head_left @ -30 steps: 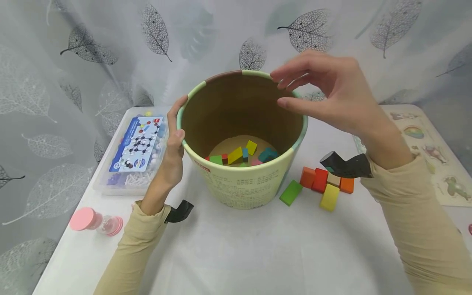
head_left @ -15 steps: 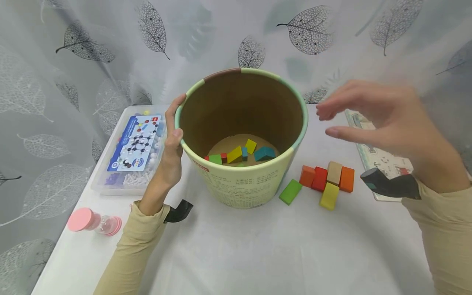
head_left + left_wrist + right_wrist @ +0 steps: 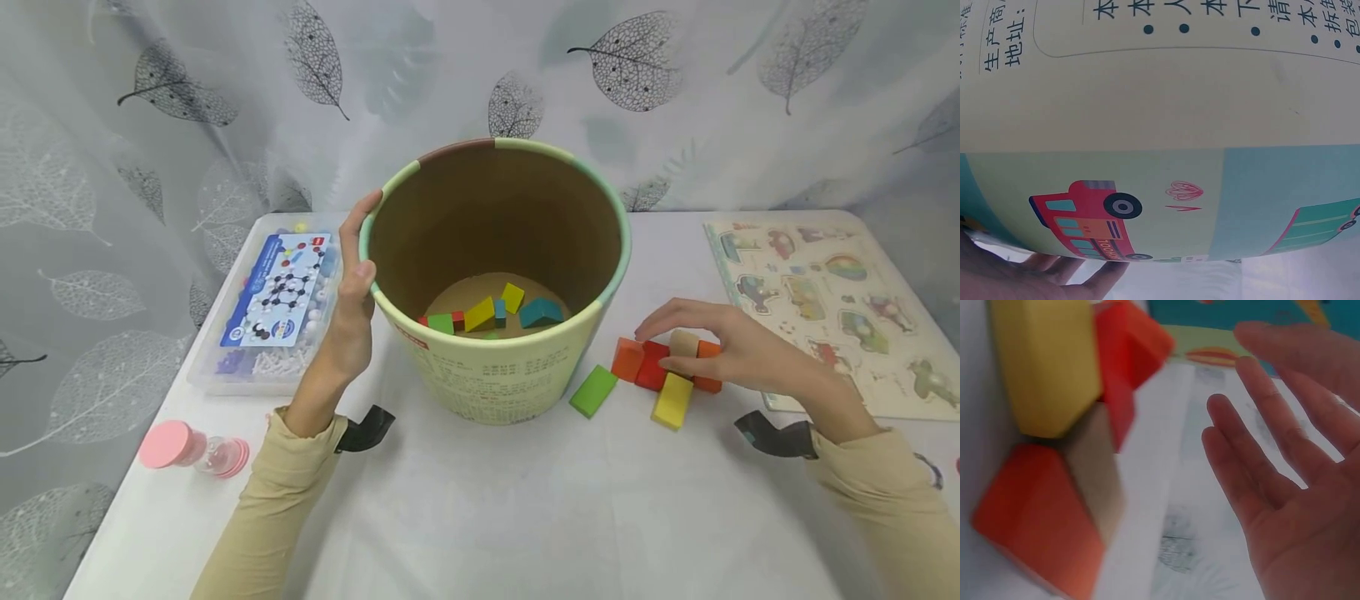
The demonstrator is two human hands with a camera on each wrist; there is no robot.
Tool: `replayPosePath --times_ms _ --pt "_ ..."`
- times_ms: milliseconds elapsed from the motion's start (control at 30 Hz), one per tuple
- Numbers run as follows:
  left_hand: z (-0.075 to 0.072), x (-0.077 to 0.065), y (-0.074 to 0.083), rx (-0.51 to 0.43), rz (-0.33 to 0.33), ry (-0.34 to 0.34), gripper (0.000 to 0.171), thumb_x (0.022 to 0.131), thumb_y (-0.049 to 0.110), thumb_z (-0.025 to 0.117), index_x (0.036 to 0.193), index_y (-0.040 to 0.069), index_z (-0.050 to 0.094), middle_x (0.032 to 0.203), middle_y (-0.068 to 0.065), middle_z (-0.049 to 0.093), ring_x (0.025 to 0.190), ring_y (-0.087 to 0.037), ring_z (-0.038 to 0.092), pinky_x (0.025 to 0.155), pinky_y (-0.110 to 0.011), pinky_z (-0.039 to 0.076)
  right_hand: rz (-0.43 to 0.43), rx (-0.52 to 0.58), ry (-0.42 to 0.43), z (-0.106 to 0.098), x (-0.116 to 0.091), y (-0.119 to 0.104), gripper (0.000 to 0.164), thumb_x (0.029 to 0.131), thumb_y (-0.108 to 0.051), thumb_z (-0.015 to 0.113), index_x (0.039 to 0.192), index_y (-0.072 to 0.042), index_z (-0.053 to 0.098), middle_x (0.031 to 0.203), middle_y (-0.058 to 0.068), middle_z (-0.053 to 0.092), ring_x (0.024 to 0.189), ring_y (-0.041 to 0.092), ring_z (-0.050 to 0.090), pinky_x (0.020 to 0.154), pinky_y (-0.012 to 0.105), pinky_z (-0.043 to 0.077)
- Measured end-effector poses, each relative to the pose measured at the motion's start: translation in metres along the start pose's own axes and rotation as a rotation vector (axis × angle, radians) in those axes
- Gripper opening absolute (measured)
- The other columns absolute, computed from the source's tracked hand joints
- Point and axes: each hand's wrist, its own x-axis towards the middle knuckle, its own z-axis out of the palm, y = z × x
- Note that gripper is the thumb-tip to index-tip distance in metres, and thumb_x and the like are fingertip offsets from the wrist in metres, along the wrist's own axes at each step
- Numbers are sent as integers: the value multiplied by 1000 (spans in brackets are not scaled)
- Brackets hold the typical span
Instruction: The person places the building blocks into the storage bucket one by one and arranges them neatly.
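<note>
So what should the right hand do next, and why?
Perhaps lower the right hand and pinch the tan, wooden-looking block: the hand arches above it, holding nothing, while the left hand grips the round, pale-green printed bucket, where brightly coloured blocks lie.

The table was white, and a big bucket stood upright near its middle. Just to the bucket's right lay six blocks: a green one at a slant, then an orange one, a red one, a wood-coloured one and a second orange one in a close row, with a yellow one in front. Farther right lay a puzzle board. Over on the left were a clear case and, in front of it, a pink hourglass.
</note>
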Motion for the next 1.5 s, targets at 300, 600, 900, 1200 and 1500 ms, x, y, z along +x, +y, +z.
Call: replayPosePath --times_ms 300,600,900,1200,1500 --pt "0 0 0 8 -9 -1 79 88 56 46 153 21 18 154 -14 29 140 -38 28 113 -54 21 55 -68 -57 24 11 18 51 75 14 71 114 -18 71 117 -9 63 109 1 54 89 16 48" --pt "1 1 0 -7 4 -3 79 88 55 47 152 20 19 153 -14 30 140 -37 29 113 -52 22 95 -186 -59 28 26 18 37 77 -2 79 109 -19 72 108 -9 66 100 9 59 88 30 52" --pt "0 0 0 38 -9 3 78 88 57 45 153 23 20 155 -9 29 140 -34 29 114 -54 19 263 -193 76 30 30 17 32 79 -4 78 109 -8 72 105 7 67 98 25 60 89 49 51" --pt "-1 -1 -1 48 -13 8 79 87 59 45 153 24 19 155 -12 28 140 -39 28 113 -60 16 312 -187 113 32 30 20 40 77 -1 78 116 -5 69 108 8 66 99 27 62 88 49 53" --pt "1 0 0 30 -9 8 78 88 57 45 153 23 19 155 -12 29 140 -37 29 113 -54 20 204 -307 447 -11 33 -4 45 73 0 82 116 -8 71 104 8 68 94 5 64 93 11 41"
